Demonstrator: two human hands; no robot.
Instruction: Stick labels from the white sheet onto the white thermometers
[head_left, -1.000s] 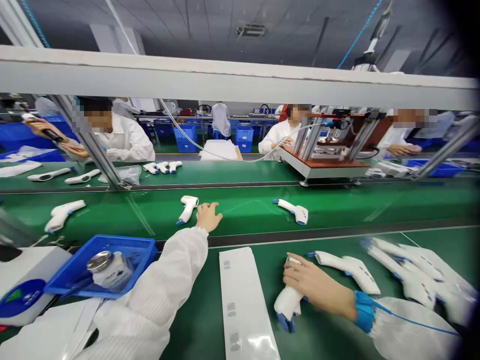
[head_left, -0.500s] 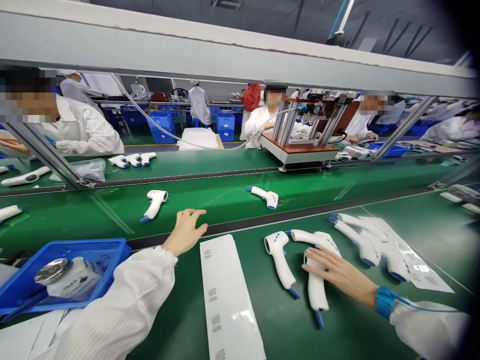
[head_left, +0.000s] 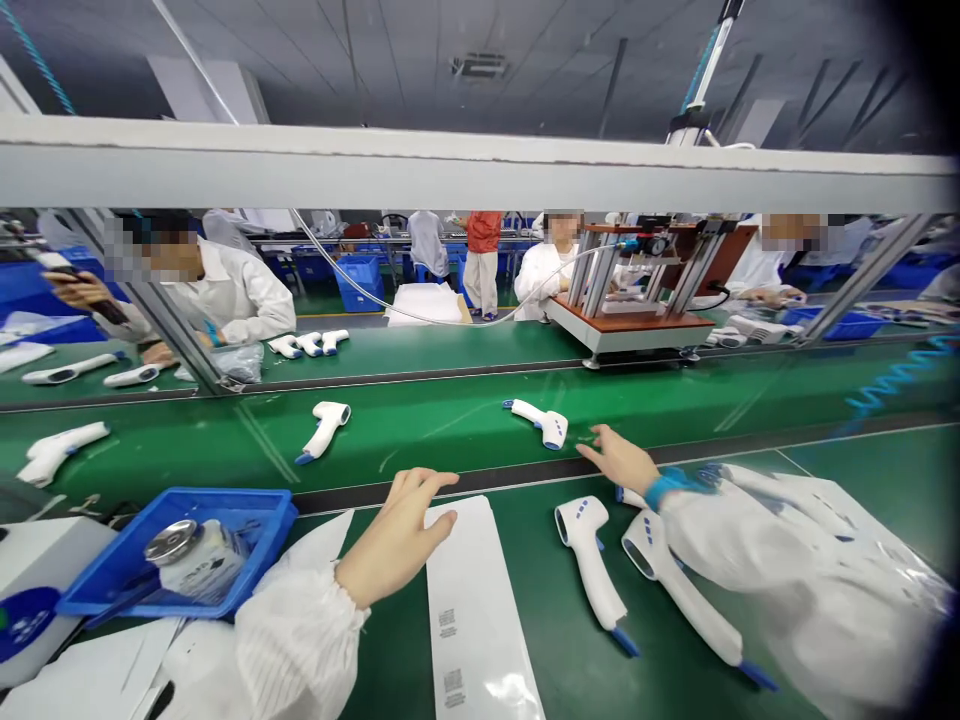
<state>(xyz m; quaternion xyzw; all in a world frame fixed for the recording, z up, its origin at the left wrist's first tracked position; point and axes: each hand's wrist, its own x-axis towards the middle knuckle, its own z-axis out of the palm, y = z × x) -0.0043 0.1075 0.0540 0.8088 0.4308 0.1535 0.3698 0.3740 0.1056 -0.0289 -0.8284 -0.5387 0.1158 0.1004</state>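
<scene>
While our left hand [head_left: 397,540], fingers loosely curled, hovers over a barcoded pouch [head_left: 474,610], our right hand [head_left: 622,465], fingers spread, reaches near an infrared thermometer [head_left: 544,425].

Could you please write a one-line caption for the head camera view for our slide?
Left hand and right hand hover near white infrared thermometers on a green assembly line.

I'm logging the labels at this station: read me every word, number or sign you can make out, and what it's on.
Nothing is readable.
Barcodes on the white sleeve: too small.
Label on the silver-capped jar: too small.
Round blue sign on the white machine: unreadable.
</scene>
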